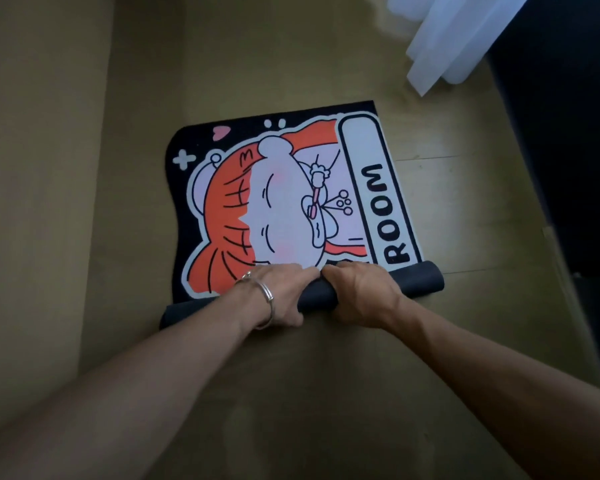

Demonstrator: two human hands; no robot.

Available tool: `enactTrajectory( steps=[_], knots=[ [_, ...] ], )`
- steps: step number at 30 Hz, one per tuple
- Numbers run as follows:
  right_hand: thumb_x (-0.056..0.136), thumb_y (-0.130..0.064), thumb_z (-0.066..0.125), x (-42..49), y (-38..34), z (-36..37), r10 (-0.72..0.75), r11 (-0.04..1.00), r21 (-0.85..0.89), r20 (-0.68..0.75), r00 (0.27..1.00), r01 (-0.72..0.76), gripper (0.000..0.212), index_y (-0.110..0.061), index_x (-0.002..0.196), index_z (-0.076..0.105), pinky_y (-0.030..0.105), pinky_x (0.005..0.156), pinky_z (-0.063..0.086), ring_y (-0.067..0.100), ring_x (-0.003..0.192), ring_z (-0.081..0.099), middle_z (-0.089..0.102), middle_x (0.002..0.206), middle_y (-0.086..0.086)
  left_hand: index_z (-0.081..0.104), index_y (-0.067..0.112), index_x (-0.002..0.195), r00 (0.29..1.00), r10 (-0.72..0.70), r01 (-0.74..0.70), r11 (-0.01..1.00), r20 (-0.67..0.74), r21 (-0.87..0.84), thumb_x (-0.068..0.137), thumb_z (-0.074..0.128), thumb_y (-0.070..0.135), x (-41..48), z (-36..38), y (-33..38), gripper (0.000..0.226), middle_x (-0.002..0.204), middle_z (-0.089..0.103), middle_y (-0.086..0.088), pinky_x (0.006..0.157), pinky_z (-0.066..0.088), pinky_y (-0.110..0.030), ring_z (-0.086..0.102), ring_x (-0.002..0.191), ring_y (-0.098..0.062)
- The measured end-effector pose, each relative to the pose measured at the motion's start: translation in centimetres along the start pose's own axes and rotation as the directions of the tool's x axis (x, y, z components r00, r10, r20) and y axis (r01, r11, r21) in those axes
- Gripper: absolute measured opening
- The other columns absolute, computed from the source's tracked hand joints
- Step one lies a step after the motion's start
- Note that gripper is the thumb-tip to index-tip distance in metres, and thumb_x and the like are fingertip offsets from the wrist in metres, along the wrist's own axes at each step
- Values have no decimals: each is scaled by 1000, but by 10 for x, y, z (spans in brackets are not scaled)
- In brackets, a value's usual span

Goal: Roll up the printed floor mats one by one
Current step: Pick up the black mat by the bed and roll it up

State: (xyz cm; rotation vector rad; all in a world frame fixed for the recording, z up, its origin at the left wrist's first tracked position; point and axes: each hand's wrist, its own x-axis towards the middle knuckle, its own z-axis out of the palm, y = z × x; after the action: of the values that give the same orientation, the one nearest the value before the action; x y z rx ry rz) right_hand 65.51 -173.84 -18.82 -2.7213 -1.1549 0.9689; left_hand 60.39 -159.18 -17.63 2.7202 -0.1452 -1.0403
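Observation:
A printed floor mat [284, 188] lies on the wooden floor, black-edged with an orange-haired cartoon figure and the letters "ROOM". Its near end is wound into a dark roll [420, 280] showing the black backing. My left hand [278, 292], with a silver bangle at the wrist, grips the roll left of its middle. Right beside it my right hand [357, 292] grips the roll, fingers curled over the top. The hands nearly touch. The roll's left end pokes out under my left forearm.
A beige wall [39, 168] runs along the left, close to the mat's edge. White curtains [447, 39] hang at the top right beside a dark piece of furniture [568, 150]. Bare wooden floor [309, 393] lies between me and the roll.

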Motion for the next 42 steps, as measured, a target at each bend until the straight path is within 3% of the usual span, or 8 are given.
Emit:
enactTrajectory(
  steps=[7, 14, 19, 23, 27, 32, 37, 42],
  knots=[
    [79, -18, 64, -15, -6, 15, -145, 953, -291, -206, 968, 81, 42, -17, 117, 48, 40, 82, 40, 27, 97, 53, 54, 110, 6, 42, 21, 121, 995, -63, 63, 998, 82, 0, 78, 63, 27, 3, 5, 1, 48, 110, 60, -6, 70, 43, -31, 58, 93, -25],
    [81, -27, 59, 5, -4, -2, 17, 1000, 21, -51, 999, -16, 27, -22, 105, 49, 35, 81, 41, 23, 96, 56, 57, 105, 1, 36, 22, 115, 986, -37, 45, 998, -163, 46, 81, 62, 29, -3, 9, 1, 43, 110, 54, -2, 71, 39, -34, 56, 99, -25],
    [49, -26, 79, -10, 1, 22, -136, 963, -266, -339, 931, 44, 54, -18, 98, 56, 37, 65, 42, 25, 74, 54, 58, 89, 4, 49, 22, 112, 989, -48, 56, 997, 139, -59, 74, 67, 34, 4, -10, 5, 44, 90, 56, 0, 66, 46, -29, 56, 81, -21],
    [72, -26, 69, -9, -3, 15, -57, 985, -172, -234, 971, 16, 34, -21, 102, 52, 38, 76, 39, 24, 85, 55, 56, 96, 2, 44, 24, 114, 994, -64, 80, 980, 91, -182, 71, 68, 37, 2, 2, 1, 52, 103, 56, 1, 72, 49, -33, 55, 87, -19],
    [82, -25, 57, -1, -9, 4, 53, 995, -80, -103, 993, -61, 30, -21, 110, 47, 39, 88, 38, 24, 99, 51, 53, 106, 3, 39, 23, 116, 994, -37, 36, 999, -99, -9, 75, 68, 30, -1, 13, 1, 51, 110, 50, -1, 79, 47, -37, 54, 100, -22],
    [68, -21, 72, -10, -5, 20, -102, 949, -314, -225, 969, 27, 47, -18, 110, 49, 40, 73, 42, 25, 85, 53, 54, 98, 5, 43, 21, 110, 996, -82, 81, 995, -17, -53, 76, 66, 28, 3, 11, 0, 43, 103, 55, -2, 69, 46, -32, 57, 89, -23],
    [82, -28, 59, 6, -8, -4, 32, 999, -26, -25, 999, -33, 33, -22, 112, 46, 41, 88, 41, 23, 98, 55, 57, 108, 2, 37, 20, 119, 969, -63, 84, 993, -238, 79, 84, 61, 26, 1, 21, 8, 43, 113, 52, -4, 79, 43, -38, 55, 103, -25],
    [81, -33, 59, -8, -6, 6, -94, 969, -241, -176, 980, 50, 45, -21, 120, 40, 38, 84, 37, 24, 103, 48, 48, 115, 2, 45, 22, 118, 995, -82, 84, 996, 55, -35, 76, 67, 32, 3, -7, 2, 49, 101, 59, -3, 65, 42, -29, 56, 83, -22]
  ],
)
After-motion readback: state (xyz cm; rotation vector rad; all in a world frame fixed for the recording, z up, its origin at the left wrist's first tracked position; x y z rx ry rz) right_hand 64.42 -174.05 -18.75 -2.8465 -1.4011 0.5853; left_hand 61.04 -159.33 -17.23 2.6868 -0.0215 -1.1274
